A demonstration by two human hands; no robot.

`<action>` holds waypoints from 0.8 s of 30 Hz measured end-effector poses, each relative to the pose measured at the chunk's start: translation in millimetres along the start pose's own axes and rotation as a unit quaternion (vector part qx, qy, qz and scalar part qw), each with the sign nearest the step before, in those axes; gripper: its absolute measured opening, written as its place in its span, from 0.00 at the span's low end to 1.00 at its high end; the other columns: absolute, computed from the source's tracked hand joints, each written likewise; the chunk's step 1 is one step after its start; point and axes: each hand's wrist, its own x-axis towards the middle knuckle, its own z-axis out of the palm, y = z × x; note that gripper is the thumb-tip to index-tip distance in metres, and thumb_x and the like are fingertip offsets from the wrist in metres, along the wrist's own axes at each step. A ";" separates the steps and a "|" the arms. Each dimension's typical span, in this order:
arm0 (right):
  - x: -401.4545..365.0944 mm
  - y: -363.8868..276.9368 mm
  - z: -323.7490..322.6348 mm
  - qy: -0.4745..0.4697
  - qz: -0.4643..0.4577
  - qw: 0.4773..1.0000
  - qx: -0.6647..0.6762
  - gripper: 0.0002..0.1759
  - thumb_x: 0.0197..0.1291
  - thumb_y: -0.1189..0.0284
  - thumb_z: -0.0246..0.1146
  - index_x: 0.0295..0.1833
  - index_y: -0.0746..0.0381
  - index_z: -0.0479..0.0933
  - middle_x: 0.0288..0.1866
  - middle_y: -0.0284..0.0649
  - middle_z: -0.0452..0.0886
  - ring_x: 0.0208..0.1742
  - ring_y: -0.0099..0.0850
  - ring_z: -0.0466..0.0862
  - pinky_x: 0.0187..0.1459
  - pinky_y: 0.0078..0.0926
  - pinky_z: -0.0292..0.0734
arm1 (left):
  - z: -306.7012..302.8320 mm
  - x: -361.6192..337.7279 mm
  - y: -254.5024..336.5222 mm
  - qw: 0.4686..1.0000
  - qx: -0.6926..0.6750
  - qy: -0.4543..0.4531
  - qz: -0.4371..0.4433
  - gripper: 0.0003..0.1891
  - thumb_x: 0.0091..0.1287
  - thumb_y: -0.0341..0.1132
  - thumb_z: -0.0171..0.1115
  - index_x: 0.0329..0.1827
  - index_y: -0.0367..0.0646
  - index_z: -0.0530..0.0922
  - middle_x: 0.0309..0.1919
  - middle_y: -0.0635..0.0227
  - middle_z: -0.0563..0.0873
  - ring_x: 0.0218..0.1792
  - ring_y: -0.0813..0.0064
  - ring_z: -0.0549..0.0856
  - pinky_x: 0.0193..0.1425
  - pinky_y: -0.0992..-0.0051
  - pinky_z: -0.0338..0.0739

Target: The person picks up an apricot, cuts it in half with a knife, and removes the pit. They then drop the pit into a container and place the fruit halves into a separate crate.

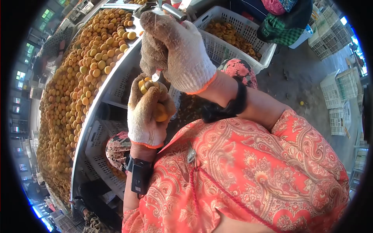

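My left hand (149, 110), in a stained white knit glove, is closed around an apricot (145, 84) that shows at the top between thumb and fingers. Another orange piece of fruit (161, 112) is visible lower in the same hand. Just above it, my right hand (178, 52) wears a similar dirty glove and is closed in a fist. From the bottom of that fist a short shiny metal tip (156, 75) points down beside the apricot. The glove hides the rest of this tool.
A long metal-edged table heaped with apricots (93, 62) curves along the left. A white crate (266, 58) of fruit pieces stands ahead, beside a person's checked green sleeve (274, 29). Another crate (97, 143) sits below the table edge. Stacked crates (338, 89) stand at right.
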 end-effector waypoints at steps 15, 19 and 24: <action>-2.0 16.1 2.2 0.018 0.000 1.000 0.025 0.08 0.71 0.68 0.62 0.41 0.61 0.79 0.25 0.33 0.77 0.19 0.26 0.74 0.19 0.24 0.64 | 7.4 -4.9 -16.4 0.998 -0.003 0.060 0.013 0.14 0.68 0.28 0.59 0.55 0.43 0.72 0.37 0.66 0.78 0.33 0.69 0.80 0.36 0.73 0.75; -3.3 18.2 2.6 0.016 -0.019 0.999 -0.033 0.17 0.68 0.62 0.68 0.28 0.57 0.74 0.17 0.26 0.71 0.15 0.16 0.70 0.16 0.18 0.61 | 12.5 -4.3 -17.7 0.989 0.088 0.114 0.032 0.12 0.59 0.24 0.62 0.47 0.42 0.78 0.40 0.64 0.81 0.42 0.62 0.83 0.48 0.68 0.79; -1.7 7.9 2.6 0.030 0.054 0.998 0.018 0.17 0.69 0.61 0.66 0.29 0.56 0.74 0.17 0.27 0.71 0.15 0.19 0.70 0.16 0.21 0.61 | 3.3 -5.1 -13.1 0.937 0.305 0.015 0.167 0.10 0.55 0.22 0.62 0.41 0.41 0.79 0.40 0.59 0.81 0.40 0.59 0.83 0.46 0.67 0.79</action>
